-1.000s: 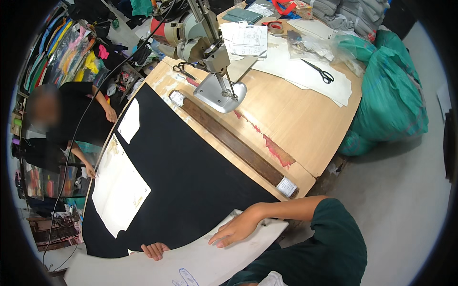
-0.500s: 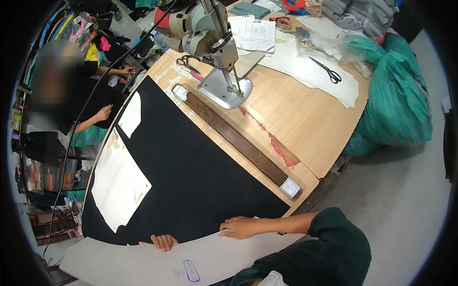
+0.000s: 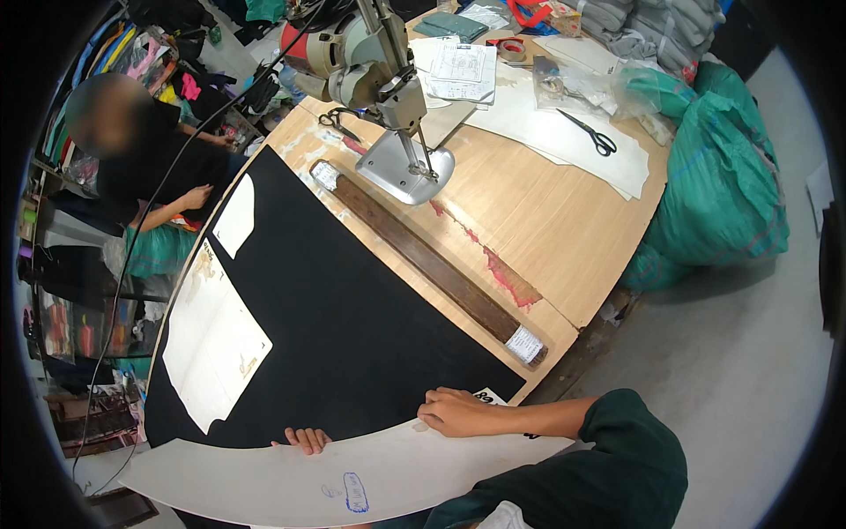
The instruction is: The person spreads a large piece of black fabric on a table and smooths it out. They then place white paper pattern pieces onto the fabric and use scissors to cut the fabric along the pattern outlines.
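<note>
A large curved white card pattern piece with blue pen marks lies across the near edge of the work. My left hand curls its fingers over the card's far edge; the rest of that hand is hidden beneath. Farther right, my right hand is closed on the same edge, with its fingertips partly hidden. Black fabric is spread flat beyond the card. On its left side lie a larger white pattern piece and a smaller white pattern piece.
A long wooden bar lies along the fabric's right edge. Beyond it stands a cutting machine. Scissors rest on white card sheets. A green sack stands right of the table. Another person is at the far left.
The curved card's right part has shifted toward me, and a marked white corner shows beyond my right wrist. My right hand has moved slightly right. The other person's arms have moved.
</note>
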Demonstrator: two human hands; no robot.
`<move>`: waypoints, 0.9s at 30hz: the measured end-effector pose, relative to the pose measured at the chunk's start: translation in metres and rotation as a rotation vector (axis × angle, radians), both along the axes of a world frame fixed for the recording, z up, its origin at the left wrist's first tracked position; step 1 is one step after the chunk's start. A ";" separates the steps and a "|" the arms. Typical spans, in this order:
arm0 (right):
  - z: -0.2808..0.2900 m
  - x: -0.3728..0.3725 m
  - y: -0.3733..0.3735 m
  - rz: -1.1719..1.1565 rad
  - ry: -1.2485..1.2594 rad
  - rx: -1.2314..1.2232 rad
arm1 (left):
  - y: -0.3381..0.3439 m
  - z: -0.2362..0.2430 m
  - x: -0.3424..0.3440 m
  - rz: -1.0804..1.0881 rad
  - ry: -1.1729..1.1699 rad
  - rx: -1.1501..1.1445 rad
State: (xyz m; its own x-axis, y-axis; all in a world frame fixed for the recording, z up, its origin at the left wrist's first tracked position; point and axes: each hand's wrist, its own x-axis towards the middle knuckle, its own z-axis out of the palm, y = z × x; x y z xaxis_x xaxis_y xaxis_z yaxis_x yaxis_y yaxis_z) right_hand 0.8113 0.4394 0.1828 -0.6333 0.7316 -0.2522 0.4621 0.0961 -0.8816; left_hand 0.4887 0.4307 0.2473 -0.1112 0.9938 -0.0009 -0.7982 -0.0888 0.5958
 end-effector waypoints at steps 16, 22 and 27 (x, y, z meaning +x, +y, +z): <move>0.005 0.009 0.005 -0.135 -0.030 0.117 | -0.013 -0.012 -0.001 0.105 -0.040 -0.093; 0.014 0.017 0.013 -0.157 -0.051 0.120 | -0.012 -0.020 0.000 0.146 -0.066 -0.116; 0.011 0.018 0.014 -0.141 -0.042 0.074 | -0.014 -0.025 0.002 0.192 -0.084 -0.144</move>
